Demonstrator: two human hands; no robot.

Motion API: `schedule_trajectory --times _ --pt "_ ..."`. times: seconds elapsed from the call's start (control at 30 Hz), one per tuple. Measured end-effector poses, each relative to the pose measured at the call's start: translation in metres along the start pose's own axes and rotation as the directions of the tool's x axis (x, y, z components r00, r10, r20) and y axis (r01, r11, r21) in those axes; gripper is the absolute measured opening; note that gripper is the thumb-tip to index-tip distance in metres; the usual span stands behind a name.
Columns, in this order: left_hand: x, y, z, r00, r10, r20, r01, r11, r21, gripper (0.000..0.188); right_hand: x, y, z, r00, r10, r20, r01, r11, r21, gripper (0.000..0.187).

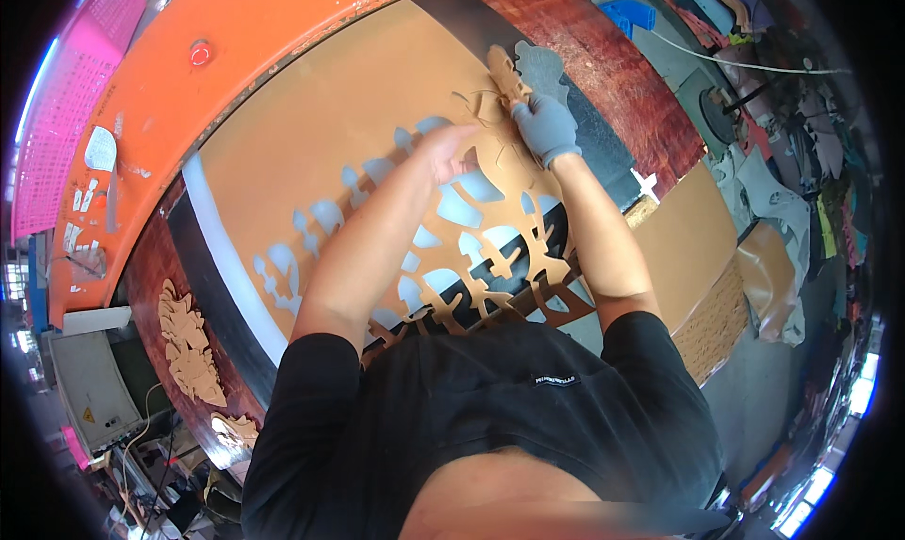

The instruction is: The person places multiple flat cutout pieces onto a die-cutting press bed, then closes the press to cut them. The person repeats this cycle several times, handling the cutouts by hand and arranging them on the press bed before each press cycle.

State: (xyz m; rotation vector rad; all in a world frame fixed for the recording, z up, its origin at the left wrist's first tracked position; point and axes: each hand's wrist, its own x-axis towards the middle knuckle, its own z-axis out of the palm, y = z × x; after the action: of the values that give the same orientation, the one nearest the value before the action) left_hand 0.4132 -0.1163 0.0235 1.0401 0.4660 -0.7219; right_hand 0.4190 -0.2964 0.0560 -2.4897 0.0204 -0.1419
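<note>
One stack of tan cut pieces (509, 74) is held near the far edge of the work surface, just beside one grey scalloped shape (542, 67). The pieces lie too close together to be counted.

Of the person's two hands, the right hand (547, 128), in a grey glove, has its fingers closed on the near end of the stack. The left hand (451, 152) is bare and partly open, its fingers pointing toward the right over the cut area; whether it has hold of anything cannot be told.

Beneath both hands lies one large tan sheet (339, 78), whole over its upper left and pierced by rows of openings toward the person (the left forearm hides some, so they resist an exact count). Thin curved cut lines mark the sheet between the hands.

At the left, on a red-brown board (151, 248), are two piles of tan pieces: one large pile (191, 347) and one smaller pile (236, 431), nearer the person.

Farther out, one orange machine body (141, 177) curves around the upper left, carrying one red button (200, 52). One pink basket (80, 97) stands beyond it. At the upper right there is one blue object (629, 15), and below it one round black base (716, 114).
</note>
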Motion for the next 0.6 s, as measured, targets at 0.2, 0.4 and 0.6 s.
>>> schedule_trajectory --times 0.2,0.4,0.6 --pt "-0.017 0.0 0.016 0.992 0.078 -0.098 -0.09 0.988 -0.124 0.026 -0.017 -0.007 0.01 0.938 -0.293 0.187 0.316 0.942 -0.109 0.039" --pt "-0.021 -0.002 0.021 0.998 0.056 -0.04 -0.065 0.956 -0.288 0.026 -0.014 -0.011 0.003 0.925 -0.309 0.223 0.33 0.942 -0.064 0.045" --pt "-0.011 -0.006 0.021 0.982 0.185 -0.043 -0.19 0.944 -0.269 0.026 -0.017 -0.016 0.012 0.942 -0.279 0.188 0.302 0.947 -0.108 0.039"
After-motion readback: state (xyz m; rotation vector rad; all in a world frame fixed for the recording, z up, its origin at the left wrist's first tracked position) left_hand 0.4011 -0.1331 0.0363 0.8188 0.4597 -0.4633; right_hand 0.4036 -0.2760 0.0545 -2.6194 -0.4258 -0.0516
